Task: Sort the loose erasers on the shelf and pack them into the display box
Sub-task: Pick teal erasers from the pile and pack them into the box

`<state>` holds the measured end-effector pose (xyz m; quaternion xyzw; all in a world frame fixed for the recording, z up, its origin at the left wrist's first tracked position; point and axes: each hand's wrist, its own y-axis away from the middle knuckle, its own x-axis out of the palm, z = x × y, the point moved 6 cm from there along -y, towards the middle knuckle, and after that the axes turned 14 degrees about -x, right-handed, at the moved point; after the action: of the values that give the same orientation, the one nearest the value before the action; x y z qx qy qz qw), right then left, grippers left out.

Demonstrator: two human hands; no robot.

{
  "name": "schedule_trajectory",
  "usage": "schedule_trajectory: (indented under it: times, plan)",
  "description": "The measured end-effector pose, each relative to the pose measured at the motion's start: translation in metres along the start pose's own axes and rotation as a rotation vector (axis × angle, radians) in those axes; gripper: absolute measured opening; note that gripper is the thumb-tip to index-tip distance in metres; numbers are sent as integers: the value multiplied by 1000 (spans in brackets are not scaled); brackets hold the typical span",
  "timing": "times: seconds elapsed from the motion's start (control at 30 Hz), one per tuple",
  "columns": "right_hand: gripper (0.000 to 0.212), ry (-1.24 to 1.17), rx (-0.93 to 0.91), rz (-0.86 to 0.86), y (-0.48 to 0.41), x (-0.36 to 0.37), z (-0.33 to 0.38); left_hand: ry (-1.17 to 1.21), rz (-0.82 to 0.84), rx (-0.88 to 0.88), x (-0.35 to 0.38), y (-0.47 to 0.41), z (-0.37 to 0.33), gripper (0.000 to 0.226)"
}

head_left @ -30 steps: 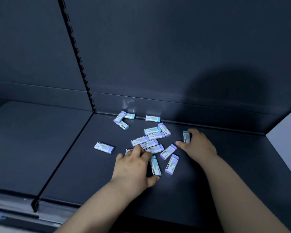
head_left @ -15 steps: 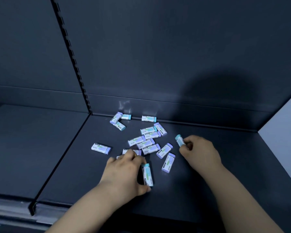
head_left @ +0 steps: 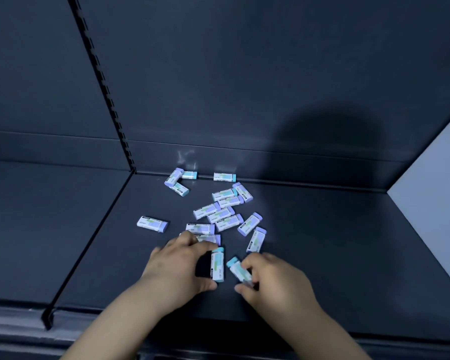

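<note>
Several small erasers in white sleeves, some with teal ends and some with purple ends, lie scattered on the dark shelf [head_left: 322, 255]. My left hand [head_left: 177, 268] pinches a teal-ended eraser [head_left: 217, 265] that lies lengthwise on the shelf, forefinger at its far end and thumb at its near end. My right hand [head_left: 273, 280] holds another teal-ended eraser [head_left: 238, 270] between fingers and thumb, close beside the first. A purple-ended eraser [head_left: 256, 239] lies just beyond my right hand. No display box is in view.
A lone purple-ended eraser [head_left: 152, 223] lies to the left of the pile. Three erasers [head_left: 177, 179] sit against the back wall near the slotted upright [head_left: 107, 100]. A pale side panel [head_left: 431, 203] closes the shelf on the right.
My right hand has carried its teal-ended eraser toward me and leftward, down beside the one under my left hand. My left hand has stayed on its eraser.
</note>
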<state>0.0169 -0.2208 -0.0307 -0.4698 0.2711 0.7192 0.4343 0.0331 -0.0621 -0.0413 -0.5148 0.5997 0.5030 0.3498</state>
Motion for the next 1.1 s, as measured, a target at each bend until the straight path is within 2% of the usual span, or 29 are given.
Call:
schedule_trajectory:
  times: [0.13, 0.27, 0.53, 0.73, 0.97, 1.1]
  plan:
    - [39, -93, -29, 46, 1, -2, -6, 27, 17, 5, -1, 1, 3, 70]
    - [49, -126, -124, 176, -5, -1, -9, 19, 19, 11, -2, 2, 2, 70]
    - [63, -106, -157, 159, -17, 3, -2, -42, 9, -4, -2, -1, -4, 77]
    - [79, -45, -151, 324, -24, 5, -9, -39, -21, -33, -4, -1, -1, 75]
    - [71, -45, -100, 234, -29, 6, -6, -71, -56, -10, -6, 1, -2, 71]
    - [71, -15, -119, 200, -29, 7, 1, -158, -26, -20, -7, -1, 0, 81]
